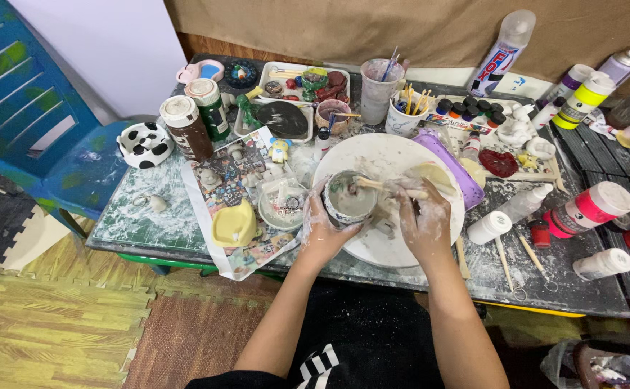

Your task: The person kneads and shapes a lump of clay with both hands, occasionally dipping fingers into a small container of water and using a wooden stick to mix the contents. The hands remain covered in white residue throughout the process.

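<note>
My left hand [319, 229] cups a small clay-smeared cup [349, 197] that rests on a white round wheel [372, 157]. My right hand [423, 222] grips a wooden stick [372, 184] whose tip reaches into the cup. Both hands are coated in pale clay. The wheel stands in the middle of a cluttered, paint-stained table [142, 216].
Paint bottles [588, 209] and a white bottle [489, 227] lie at the right. Jars [185, 126], a tray of painted figures [304, 79], cups with brushes [381, 86] and a yellow mould [234, 223] crowd the left and back. A blue chair [41, 122] stands at the left.
</note>
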